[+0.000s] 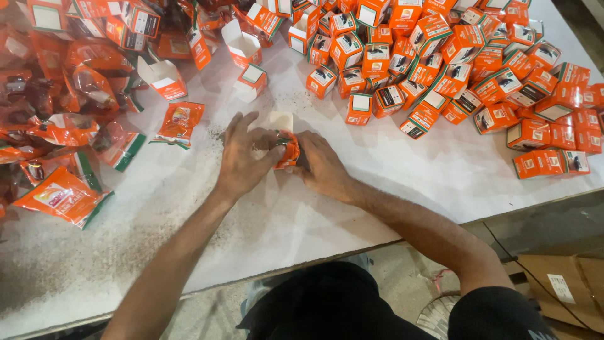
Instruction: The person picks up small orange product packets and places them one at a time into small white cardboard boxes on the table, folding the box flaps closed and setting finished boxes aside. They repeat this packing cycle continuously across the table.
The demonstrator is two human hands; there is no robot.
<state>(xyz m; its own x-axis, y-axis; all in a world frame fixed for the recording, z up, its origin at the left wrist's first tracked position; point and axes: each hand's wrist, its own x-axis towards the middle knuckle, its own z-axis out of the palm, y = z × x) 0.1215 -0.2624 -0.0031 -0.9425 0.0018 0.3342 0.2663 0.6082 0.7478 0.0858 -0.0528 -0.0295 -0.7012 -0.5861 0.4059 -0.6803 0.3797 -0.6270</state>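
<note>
An orange pouch [289, 150] is pinched between the left hand [242, 154] and right hand [322, 165], fingers pressed upon it, at the mouth of a small carton [281, 121]. Filled cartons [465, 69] are heaped beyond the pouch on the white bench [390, 182]; loose pouches [63, 132] lie left of it.

Pouches [63, 126] left, cartons [465, 69] right

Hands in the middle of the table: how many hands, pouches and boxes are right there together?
Hands: 2, left hand and right hand
Orange pouch: 1
Open box: 1
Total: 4
</note>
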